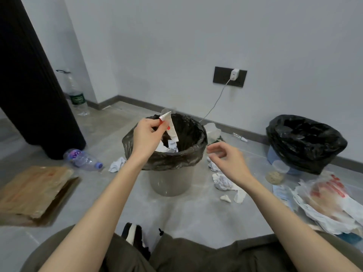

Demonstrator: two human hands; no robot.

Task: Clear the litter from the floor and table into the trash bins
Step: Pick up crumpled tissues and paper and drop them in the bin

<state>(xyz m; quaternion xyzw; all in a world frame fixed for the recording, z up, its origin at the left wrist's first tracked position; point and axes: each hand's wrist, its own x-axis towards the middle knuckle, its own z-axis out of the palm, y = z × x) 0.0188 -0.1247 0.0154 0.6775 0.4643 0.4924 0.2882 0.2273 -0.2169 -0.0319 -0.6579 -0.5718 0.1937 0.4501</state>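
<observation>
My left hand [147, 136] pinches a white and red paper scrap [170, 123] over the mouth of the grey trash bin [170, 181], which has a dark liner and white paper inside. My right hand [228, 160] hovers open to the right of the bin's rim, holding nothing. A second bin with a black bag [303, 143] stands at the right by the wall. Crumpled white tissues [223, 181] lie on the floor below my right hand, and another tissue [117, 164] lies left of the grey bin.
A crushed plastic bottle [83, 158] and a brown paper bag [33, 191] lie at the left. A tall bottle [77, 95] stands by the dark curtain. Plastic bags and papers [326, 199] and a lidded jar [277, 171] lie at the right. A charger cable [217, 101] hangs from the wall.
</observation>
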